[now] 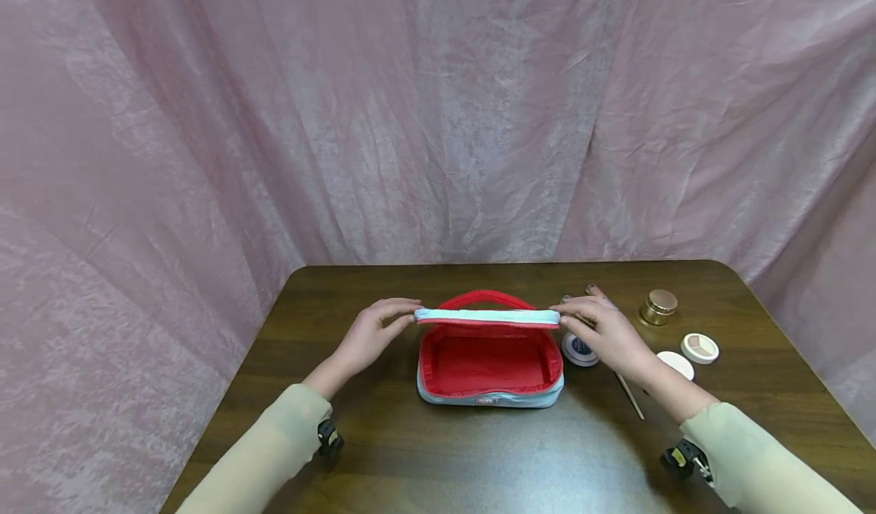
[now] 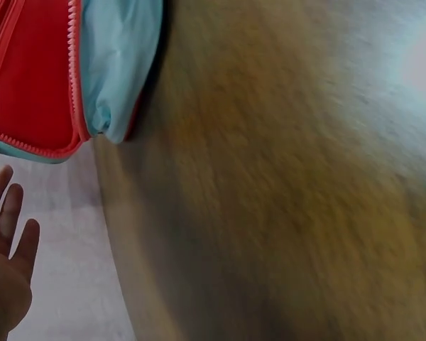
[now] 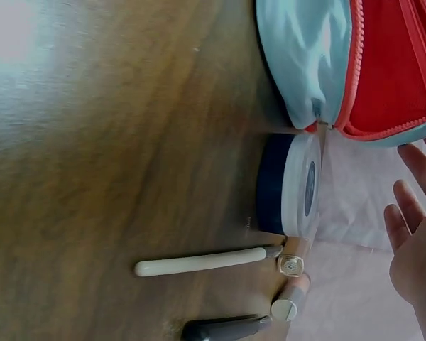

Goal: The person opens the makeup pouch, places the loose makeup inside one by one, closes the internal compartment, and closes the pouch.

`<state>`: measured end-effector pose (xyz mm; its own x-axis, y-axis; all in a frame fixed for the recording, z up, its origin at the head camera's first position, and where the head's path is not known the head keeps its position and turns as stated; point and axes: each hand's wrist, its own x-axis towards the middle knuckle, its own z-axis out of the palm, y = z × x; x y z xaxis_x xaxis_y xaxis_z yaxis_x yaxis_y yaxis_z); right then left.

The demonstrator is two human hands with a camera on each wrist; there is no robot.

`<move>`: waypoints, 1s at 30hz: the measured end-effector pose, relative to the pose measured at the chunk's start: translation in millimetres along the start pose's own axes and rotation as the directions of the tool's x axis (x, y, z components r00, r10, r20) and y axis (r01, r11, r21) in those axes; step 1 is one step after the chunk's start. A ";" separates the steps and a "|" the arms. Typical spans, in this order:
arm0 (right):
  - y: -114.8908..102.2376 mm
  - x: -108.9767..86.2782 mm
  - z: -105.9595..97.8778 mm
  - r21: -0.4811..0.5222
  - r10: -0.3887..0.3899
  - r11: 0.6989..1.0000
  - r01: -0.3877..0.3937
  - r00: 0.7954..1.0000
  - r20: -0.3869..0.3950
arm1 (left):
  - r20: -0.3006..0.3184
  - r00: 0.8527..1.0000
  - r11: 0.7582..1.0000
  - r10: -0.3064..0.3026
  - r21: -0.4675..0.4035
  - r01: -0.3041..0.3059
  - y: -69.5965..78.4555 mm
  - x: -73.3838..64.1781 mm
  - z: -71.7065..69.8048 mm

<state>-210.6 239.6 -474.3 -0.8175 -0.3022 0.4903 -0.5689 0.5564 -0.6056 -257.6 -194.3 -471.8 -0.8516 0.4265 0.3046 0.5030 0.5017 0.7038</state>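
Observation:
A light blue cosmetic bag with a red lining stands unzipped on the table, its mouth facing the person. Its lid is raised, edge-on in the head view, with a red handle behind. At the lid's left corner, my left hand pinches the edge between thumb and fingers. My right hand pinches the opposite corner the same way. Both wrist views show the red zipper teeth and the outer fingers spread loosely; the thumbs are out of sight there. The part of the bag's inside that shows holds nothing.
Right of the bag lie a round powder case, a pale-handled brush, a dark-handled item and two small tubes. Farther right are a gold-lidded jar, a round palette and a white disc. Pink curtains hang behind.

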 end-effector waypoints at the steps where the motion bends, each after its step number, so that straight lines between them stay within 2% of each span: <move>1: 0.1 1.7 0.2 0.013 0.023 1.000 -0.023 1.000 -0.007 | -0.008 1.000 0.999 -0.013 -0.038 0.013 0.0 1.9 0.6; 6: 1.9 10.6 1.3 0.048 0.179 0.983 -0.178 0.984 -0.010 | -0.055 0.995 0.980 -0.078 -0.185 0.067 0.8 12.7 4.1; 9: 3.8 15.9 2.0 0.053 0.233 0.971 -0.233 0.973 0.003 | -0.087 0.989 0.969 -0.119 -0.226 0.097 1.5 19.5 6.3; 17: 9.9 30.8 5.8 0.098 0.307 0.947 -0.307 0.952 0.015 | -0.128 0.979 0.940 -0.159 -0.322 0.111 -6.5 35.4 11.8; 22: 12.8 38.8 9.1 0.096 0.331 0.939 -0.329 0.944 0.003 | -0.137 0.974 0.936 -0.180 -0.328 0.127 -11.8 41.5 13.8; 30: 14.4 46.5 13.0 0.091 0.388 0.917 -0.389 0.921 0.029 | -0.165 0.966 0.924 -0.199 -0.360 0.129 -17.2 46.3 20.2</move>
<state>-258.0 223.6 -468.3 -0.9764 -0.0847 0.1988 -0.2119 0.5575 -0.8027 -302.8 -167.9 -482.7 -0.9472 0.1880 0.2597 0.3016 0.2475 0.9207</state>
